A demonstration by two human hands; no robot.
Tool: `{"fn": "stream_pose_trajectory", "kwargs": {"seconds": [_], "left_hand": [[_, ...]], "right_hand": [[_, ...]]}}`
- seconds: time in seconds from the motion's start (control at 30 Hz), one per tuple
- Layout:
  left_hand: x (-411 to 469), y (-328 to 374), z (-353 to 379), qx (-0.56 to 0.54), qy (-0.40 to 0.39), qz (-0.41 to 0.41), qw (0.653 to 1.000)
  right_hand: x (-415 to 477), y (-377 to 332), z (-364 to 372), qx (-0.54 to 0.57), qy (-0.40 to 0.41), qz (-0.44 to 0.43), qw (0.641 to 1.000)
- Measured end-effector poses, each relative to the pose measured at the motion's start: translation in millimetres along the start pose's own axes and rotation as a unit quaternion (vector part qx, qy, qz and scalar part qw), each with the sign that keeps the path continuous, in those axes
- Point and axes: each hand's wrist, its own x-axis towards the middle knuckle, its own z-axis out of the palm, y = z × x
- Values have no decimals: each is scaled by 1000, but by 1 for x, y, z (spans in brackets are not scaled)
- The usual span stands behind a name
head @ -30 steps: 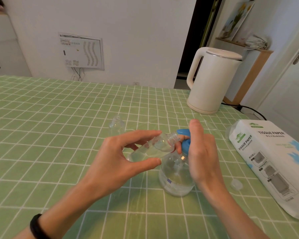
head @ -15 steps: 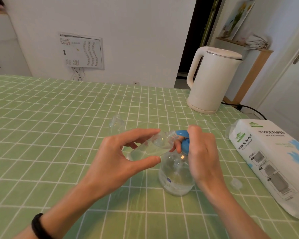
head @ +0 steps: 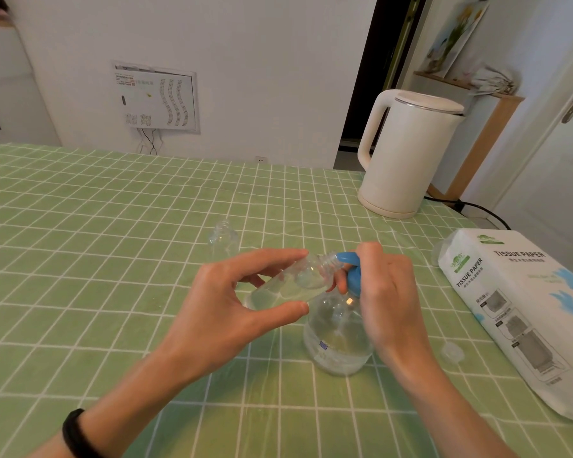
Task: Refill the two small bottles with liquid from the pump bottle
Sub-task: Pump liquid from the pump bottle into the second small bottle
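Note:
My left hand (head: 227, 302) grips a small clear bottle (head: 290, 283), tilted with its threaded mouth against the blue pump nozzle (head: 346, 258). Some liquid lies in the tilted bottle. The clear pump bottle (head: 338, 335) stands on the table, liquid in its lower part. My right hand (head: 386, 292) wraps its blue pump head, index finger pressed on top. A second small clear bottle (head: 223, 238) stands upright and uncapped on the cloth behind my left hand.
A green checked cloth (head: 96, 259) covers the table. A white kettle (head: 407, 153) stands at the back right, a tissue paper pack (head: 516, 305) at the right edge. A small clear cap (head: 452, 352) lies right of the pump bottle.
My right index finger has pushed the blue pump head down a little. The small bottle stays held at the nozzle.

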Motion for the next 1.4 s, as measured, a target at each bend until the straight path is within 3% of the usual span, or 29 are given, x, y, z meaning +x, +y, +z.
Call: {"fn": "stream_pose_trajectory", "kwargs": {"seconds": [1.4], "left_hand": [[1,1,-1,-2,8,1,1000]], "right_hand": [[0,1,1,9,9,26,1000]]}}
